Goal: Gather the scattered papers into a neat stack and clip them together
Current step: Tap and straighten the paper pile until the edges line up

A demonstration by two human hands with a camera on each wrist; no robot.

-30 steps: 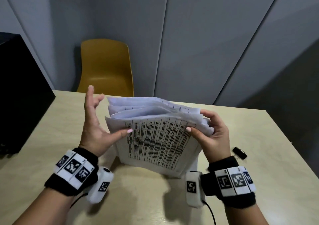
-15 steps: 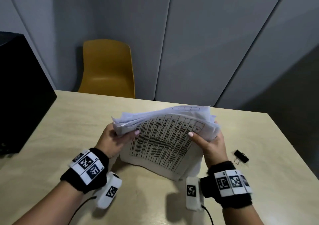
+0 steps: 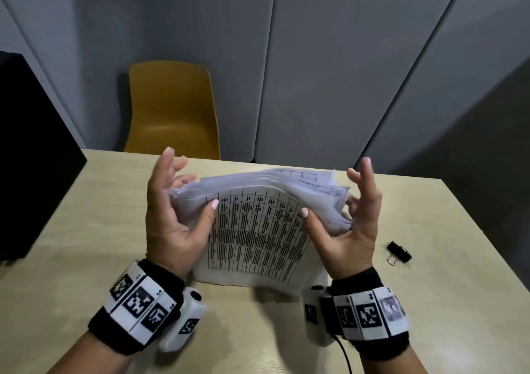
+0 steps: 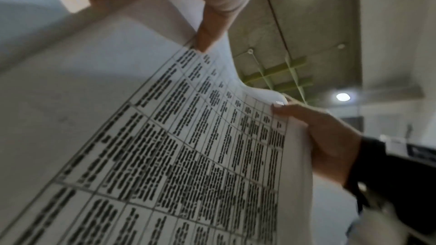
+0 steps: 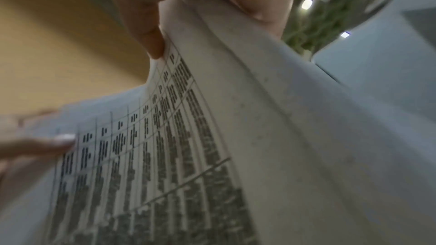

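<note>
A stack of white papers point(image 3: 258, 230) stands on its lower edge on the table, with a printed table on the front sheet. Its top fans backward and the sheets lie uneven. My left hand point(image 3: 186, 190) flanks the stack's left side, fingers straight and pointing up, thumb point(image 4: 207, 34) pressing on the front sheet. On the other side my right hand point(image 3: 337, 193) does the same, fingers spread upward and thumb point(image 5: 148, 40) on the front sheet. The wrist views show the front sheet point(image 4: 188, 156) close up. A black binder clip point(image 3: 398, 251) lies on the table right of my right hand.
The light wooden table point(image 3: 86, 259) ends just beyond the papers. A yellow chair point(image 3: 172, 109) stands behind its far edge. A large black object point(image 3: 34, 144) occupies the table's left side. Grey wall panels close off the back.
Half a second ago both hands gripped the stack's sides with curled fingers. Now the fingers have spread and straightened upward, and only the thumbs and palms stay against the papers.
</note>
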